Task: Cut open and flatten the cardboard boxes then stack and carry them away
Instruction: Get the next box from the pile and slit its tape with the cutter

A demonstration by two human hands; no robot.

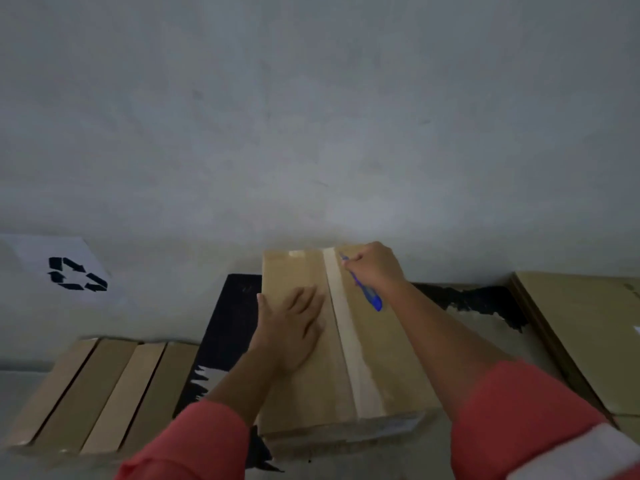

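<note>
While the left hand (294,327) lies flat with its fingers straight and spread on the top of a closed brown rectangular cardboard box (301,393), the right hand (375,266) is curled round a slim blue-handled cutter (369,294). The box sits in the middle of the scene, near the person, with its long side running from near to far. A pale strip of packing tape (349,341) runs down the length of its top. The left palm presses the panel to the left of the tape, with the thumb at the box's left edge. The right hand is at the far end of the box, just right of the tape. The cutter's tip points toward the far end of the strip and its blue handle slants back toward the near right. The blade is too blurred to tell whether it touches the tape. Both forearms come out of coral-pink sleeves (530,420).

To the near left, a row of narrow brown cardboard boxes (104,389) lies side by side on the grey floor (20,393). At the right edge lies a stack of flattened brown cardboard sheets (581,334). A ragged black patch (232,317) shows to the left of the central box and beyond it. On the far left, a white sheet printed with a black recycling symbol (74,271) lies against the plain grey wall (311,116).
</note>
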